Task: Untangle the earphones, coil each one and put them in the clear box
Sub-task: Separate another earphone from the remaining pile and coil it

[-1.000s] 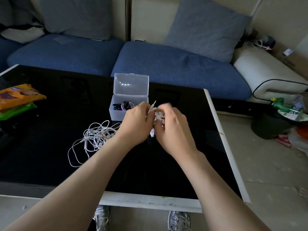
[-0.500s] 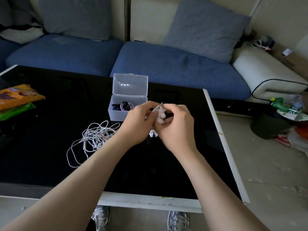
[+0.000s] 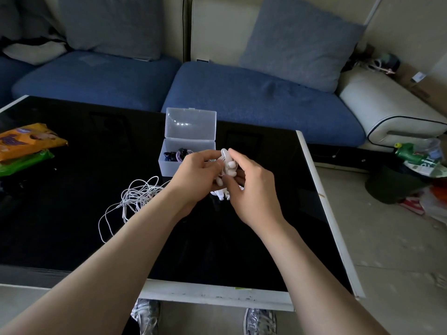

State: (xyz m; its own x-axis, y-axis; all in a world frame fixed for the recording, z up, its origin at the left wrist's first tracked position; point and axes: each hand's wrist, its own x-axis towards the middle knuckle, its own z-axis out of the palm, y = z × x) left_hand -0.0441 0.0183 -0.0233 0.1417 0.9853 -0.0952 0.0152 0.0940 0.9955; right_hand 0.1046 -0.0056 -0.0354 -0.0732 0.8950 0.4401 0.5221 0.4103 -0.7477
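Both hands, left hand [image 3: 198, 174] and right hand [image 3: 251, 187], pinching a small coiled white earphone bundle [image 3: 227, 165] just before the open clear plastic box [image 3: 187, 151] mid-table, likely to spring loose if released early.

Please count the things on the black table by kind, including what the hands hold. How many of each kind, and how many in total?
Clear box, lid open, dark and purple earphones inside: 1
White earphone bundle held by left hand and right hand: 1
Loose white earphone tangle on the table: 1
Snack packets, orange and green: 2
Total: 5
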